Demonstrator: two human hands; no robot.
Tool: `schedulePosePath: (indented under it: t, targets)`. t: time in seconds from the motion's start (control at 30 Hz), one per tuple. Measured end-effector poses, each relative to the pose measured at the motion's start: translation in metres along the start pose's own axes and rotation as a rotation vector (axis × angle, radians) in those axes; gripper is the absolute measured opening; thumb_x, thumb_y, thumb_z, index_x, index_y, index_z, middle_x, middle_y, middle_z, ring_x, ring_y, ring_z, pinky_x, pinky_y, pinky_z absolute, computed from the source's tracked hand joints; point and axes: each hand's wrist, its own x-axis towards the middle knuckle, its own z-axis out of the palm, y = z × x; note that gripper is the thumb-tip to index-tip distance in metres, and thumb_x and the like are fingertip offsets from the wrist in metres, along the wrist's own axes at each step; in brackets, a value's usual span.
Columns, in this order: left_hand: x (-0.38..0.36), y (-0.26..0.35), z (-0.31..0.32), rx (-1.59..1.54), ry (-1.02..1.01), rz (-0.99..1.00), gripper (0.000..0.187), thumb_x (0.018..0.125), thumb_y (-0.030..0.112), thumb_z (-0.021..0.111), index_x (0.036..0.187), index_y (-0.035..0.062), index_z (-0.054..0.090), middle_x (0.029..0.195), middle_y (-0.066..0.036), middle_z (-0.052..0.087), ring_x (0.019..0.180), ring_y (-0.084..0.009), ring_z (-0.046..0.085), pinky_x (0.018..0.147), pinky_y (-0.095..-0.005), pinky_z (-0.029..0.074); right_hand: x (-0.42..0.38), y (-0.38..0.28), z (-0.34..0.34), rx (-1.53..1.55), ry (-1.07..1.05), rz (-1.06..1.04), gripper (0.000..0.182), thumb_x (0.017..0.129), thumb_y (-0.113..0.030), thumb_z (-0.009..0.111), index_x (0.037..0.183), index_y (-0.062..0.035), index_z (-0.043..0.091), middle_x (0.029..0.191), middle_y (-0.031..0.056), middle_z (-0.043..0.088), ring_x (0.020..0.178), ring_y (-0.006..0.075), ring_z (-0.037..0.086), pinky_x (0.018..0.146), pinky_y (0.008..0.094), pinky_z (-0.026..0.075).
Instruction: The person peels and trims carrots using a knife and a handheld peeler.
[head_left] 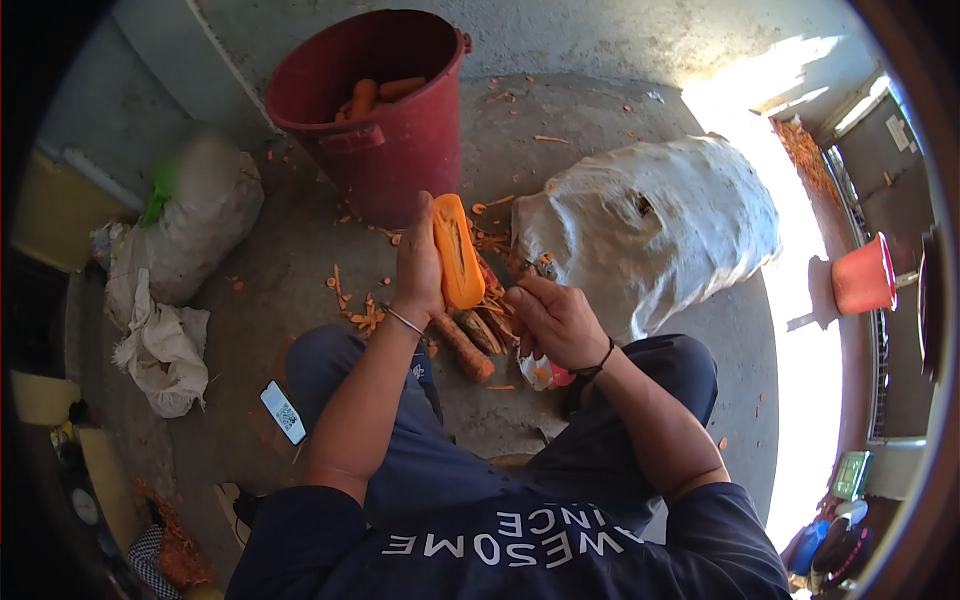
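My left hand (418,262) is closed around a thick, bright orange carrot (458,255), held upright above the floor. A dark groove runs down the side of the carrot that faces me. To its right, my right hand (560,322) is closed with the fingers curled in. Whatever it grips is hidden or too thin to make out, and it is apart from the carrot. Below the hands, between my legs, lie several dull, unpeeled carrots (464,348). Orange peelings (365,315) are scattered on the floor around them.
Ahead stands a tall red bucket (415,165) with orange carrots (366,97) inside. A big white sack (650,220) lies to the right, and another sack (190,225) slumps at left. A phone (283,411) rests by my left leg. A smaller red bucket (864,277) is far right.
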Motion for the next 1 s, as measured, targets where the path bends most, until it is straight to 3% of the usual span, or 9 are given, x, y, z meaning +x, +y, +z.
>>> schedulePosePath:
  t: [0.1, 0.3, 0.4, 0.73, 0.8, 0.83, 0.9, 0.97, 1.0]
  targets:
    - [0.005, -0.014, -0.002, 0.062, -0.087, -0.006, 0.061, 0.106, 0.066, 0.045, 0.11, 0.0063, 0.058, 0.092, -0.007, 0.064, 0.067, -0.0209, 0.07, 0.058, -0.0361, 0.063, -0.001, -0.005, -0.005, -0.115, 0.026, -0.067, 0.031, 0.11, -0.024, 0.053, 0.097, 0.0001, 0.066, 0.068, 0.0078, 0.068, 0.053, 0.018, 0.068, 0.053, 0.0323, 0.053]
    - [-0.004, -0.014, 0.009, 0.071, -0.122, -0.049, 0.062, 0.105, 0.066, 0.047, 0.116, 0.0057, 0.055, 0.096, -0.01, 0.063, 0.062, -0.026, 0.071, 0.054, -0.0408, 0.064, 0.002, 0.002, -0.005, -0.16, 0.071, -0.11, 0.027, 0.108, -0.023, 0.054, 0.095, -0.0011, 0.066, 0.067, 0.0087, 0.067, 0.055, 0.0217, 0.068, 0.055, 0.0375, 0.052]
    - [-0.004, -0.016, 0.006, 0.062, -0.118, -0.055, 0.06, 0.106, 0.065, 0.047, 0.117, 0.0058, 0.055, 0.097, -0.01, 0.063, 0.063, -0.0256, 0.071, 0.055, -0.0411, 0.064, 0.004, 0.008, -0.005, -0.146, 0.069, -0.188, 0.029, 0.112, -0.024, 0.053, 0.095, -0.0012, 0.061, 0.064, 0.0038, 0.063, 0.049, 0.0111, 0.062, 0.048, 0.0296, 0.048]
    - [-0.002, -0.021, 0.001, 0.099, -0.066, -0.01, 0.055, 0.109, 0.06, 0.048, 0.112, 0.0068, 0.063, 0.101, -0.005, 0.067, 0.084, -0.0115, 0.068, 0.073, -0.0294, 0.06, 0.005, 0.008, 0.001, -0.226, 0.084, -0.25, 0.03, 0.11, -0.023, 0.056, 0.094, 0.0008, 0.064, 0.063, 0.0043, 0.062, 0.049, 0.0126, 0.062, 0.048, 0.0306, 0.048]
    - [-0.002, -0.023, 0.0, 0.122, -0.061, 0.002, 0.055, 0.109, 0.059, 0.048, 0.112, 0.0068, 0.063, 0.101, -0.005, 0.067, 0.085, -0.0112, 0.068, 0.075, -0.0288, 0.059, 0.003, 0.0, 0.001, -0.266, 0.047, -0.09, 0.018, 0.102, -0.014, 0.057, 0.096, -0.0008, 0.067, 0.07, 0.0138, 0.066, 0.065, 0.033, 0.07, 0.068, 0.0414, 0.055]
    - [-0.002, -0.024, 0.0, 0.146, -0.059, 0.016, 0.054, 0.109, 0.058, 0.048, 0.112, 0.0068, 0.064, 0.1, -0.005, 0.068, 0.087, -0.0109, 0.068, 0.076, -0.0283, 0.059, 0.004, 0.004, 0.0, -0.266, 0.047, -0.088, 0.018, 0.102, -0.014, 0.057, 0.096, -0.0008, 0.067, 0.07, 0.0138, 0.066, 0.065, 0.033, 0.07, 0.068, 0.0414, 0.055]
    - [-0.007, -0.024, 0.01, 0.163, -0.022, 0.051, 0.055, 0.109, 0.061, 0.046, 0.104, 0.0082, 0.062, 0.09, -0.001, 0.064, 0.077, -0.0077, 0.064, 0.069, -0.0267, 0.056, 0.006, 0.012, -0.001, -0.452, -0.007, -0.386, 0.019, 0.102, -0.015, 0.057, 0.096, 0.0009, 0.067, 0.072, 0.0159, 0.067, 0.067, 0.0354, 0.07, 0.068, 0.0424, 0.055]
    - [-0.006, -0.025, 0.011, 0.177, 0.014, 0.088, 0.058, 0.109, 0.064, 0.045, 0.096, 0.0096, 0.061, 0.079, 0.003, 0.059, 0.068, -0.0045, 0.06, 0.061, -0.0251, 0.053, 0.006, 0.011, 0.004, -0.399, -0.018, -0.304, 0.02, 0.102, -0.016, 0.058, 0.095, 0.0019, 0.066, 0.072, 0.017, 0.067, 0.068, 0.0358, 0.069, 0.067, 0.0431, 0.054]
    - [-0.003, -0.027, 0.005, 0.174, -0.032, 0.079, 0.057, 0.109, 0.061, 0.044, 0.102, 0.0076, 0.062, 0.084, -0.002, 0.063, 0.071, -0.0105, 0.065, 0.064, -0.0291, 0.057, 0.006, 0.011, 0.006, -0.344, -0.031, -0.222, 0.022, 0.102, -0.017, 0.059, 0.094, 0.003, 0.065, 0.073, 0.0182, 0.067, 0.068, 0.0361, 0.069, 0.067, 0.0438, 0.054]
